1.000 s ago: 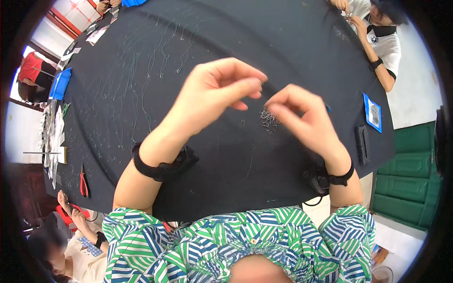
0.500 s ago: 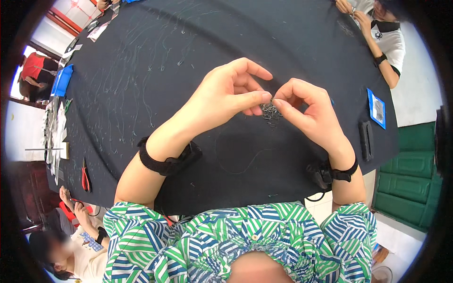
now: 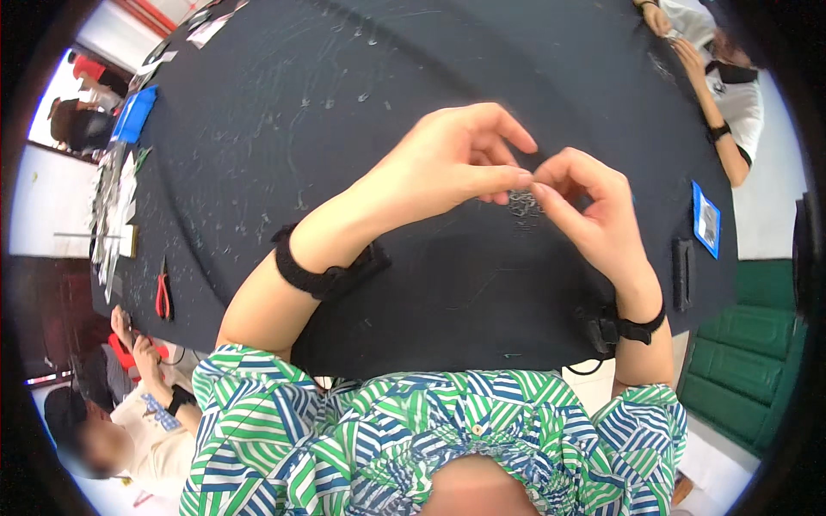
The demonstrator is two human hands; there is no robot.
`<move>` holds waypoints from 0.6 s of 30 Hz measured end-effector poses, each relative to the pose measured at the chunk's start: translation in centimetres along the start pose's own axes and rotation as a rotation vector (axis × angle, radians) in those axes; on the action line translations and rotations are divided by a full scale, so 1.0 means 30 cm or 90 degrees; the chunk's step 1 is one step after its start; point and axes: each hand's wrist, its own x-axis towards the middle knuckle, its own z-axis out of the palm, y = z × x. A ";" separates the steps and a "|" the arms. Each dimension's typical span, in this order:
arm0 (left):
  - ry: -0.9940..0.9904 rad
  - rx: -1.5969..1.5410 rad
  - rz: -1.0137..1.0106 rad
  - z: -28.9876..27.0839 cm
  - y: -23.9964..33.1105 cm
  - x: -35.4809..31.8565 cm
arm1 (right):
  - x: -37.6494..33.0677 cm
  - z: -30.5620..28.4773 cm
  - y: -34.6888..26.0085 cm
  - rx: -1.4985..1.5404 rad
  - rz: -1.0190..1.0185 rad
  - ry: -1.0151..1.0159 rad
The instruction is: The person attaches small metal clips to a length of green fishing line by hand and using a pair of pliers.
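My left hand [image 3: 447,163] and my right hand [image 3: 594,206] meet above the black table [image 3: 344,103], fingertips pinched together on a small dark tangle of fine wire or chain [image 3: 523,205]. The tangle hangs just under the pinch, between both thumbs. Each wrist carries a black strap with a small black device. My green, blue and white patterned shirt fills the lower edge.
Red-handled pliers [image 3: 162,294] lie near the table's left edge. A blue card [image 3: 707,219] and a black bar [image 3: 683,273] lie at the right. A blue packet [image 3: 133,113] and papers sit far left. Other people sit at top right [image 3: 723,95] and lower left [image 3: 138,413].
My two hands have come together; the left fingertips closed onto the small tangle that the right hand held, and both hands shifted slightly right.
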 end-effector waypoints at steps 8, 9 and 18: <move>0.093 0.589 0.042 -0.130 0.068 -0.082 | 0.014 -0.003 -0.009 0.068 0.010 -0.011; 0.158 0.733 0.106 -0.132 0.064 -0.100 | 0.015 0.000 -0.010 0.066 0.001 -0.012; -0.044 0.040 -0.075 -0.013 -0.006 -0.015 | 0.012 -0.002 -0.003 0.055 -0.001 0.007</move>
